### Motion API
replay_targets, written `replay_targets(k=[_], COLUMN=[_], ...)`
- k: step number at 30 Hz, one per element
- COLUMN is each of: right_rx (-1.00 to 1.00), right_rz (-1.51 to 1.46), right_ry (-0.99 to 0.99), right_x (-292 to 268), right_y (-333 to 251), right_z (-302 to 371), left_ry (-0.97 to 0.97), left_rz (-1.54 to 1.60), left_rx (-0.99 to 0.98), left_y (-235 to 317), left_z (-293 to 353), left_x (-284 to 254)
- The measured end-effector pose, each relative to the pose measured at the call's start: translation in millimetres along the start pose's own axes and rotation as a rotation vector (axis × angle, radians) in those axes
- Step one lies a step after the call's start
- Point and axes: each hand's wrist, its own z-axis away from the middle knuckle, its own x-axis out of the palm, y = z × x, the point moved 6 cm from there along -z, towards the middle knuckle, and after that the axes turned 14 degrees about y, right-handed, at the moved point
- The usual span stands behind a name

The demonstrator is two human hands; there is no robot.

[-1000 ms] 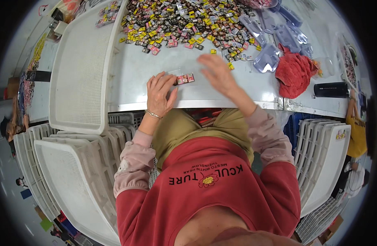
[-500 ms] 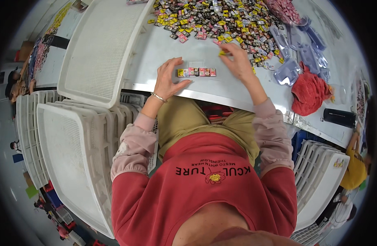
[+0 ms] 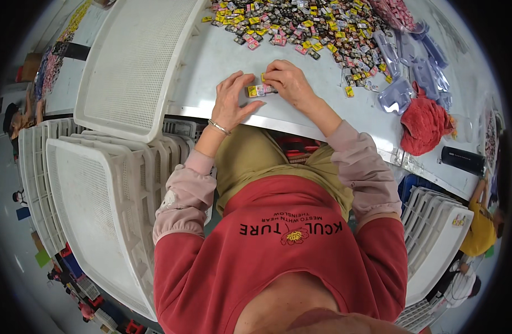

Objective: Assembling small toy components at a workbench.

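Observation:
A short row of small, colourful block-shaped packets (image 3: 260, 90) lies on the white table near its front edge. My left hand (image 3: 232, 100) curves around the row's left end, thumb and fingers apart, with nothing held. Over the right part of the row is my right hand (image 3: 289, 84), hiding those packets. Its fingertips pinch a small yellow packet (image 3: 263, 77) just behind the row. Farther back spreads a big heap of loose packets (image 3: 300, 25) in black, yellow and pink.
A white mesh tray (image 3: 136, 61) leans on the table's left, above stacked trays (image 3: 91, 217). To the right lie clear bluish plastic pieces (image 3: 420, 67), a red cloth (image 3: 424, 127) and a black cylindrical object (image 3: 462, 160). Other people work at both sides.
My right hand has moved left from near the heap to the row, carrying the yellow packet. The left hand stays around the row's left end.

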Motion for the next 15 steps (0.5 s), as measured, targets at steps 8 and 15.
replay_targets(k=[8, 15], right_rx=[0.235, -0.027], right_rz=[-0.088, 0.142], right_ry=[-0.074, -0.141], right_x=[-10.6, 1.2], right_y=[5.0, -15.7], right_z=[-2.9, -9.9], left_ry=[-0.015, -0.063], left_rz=[-0.023, -0.001], left_rx=[-0.001, -0.059], left_y=[1.0, -0.7], left_z=[1.4, 2.3], left_x=[0.2, 0.9])
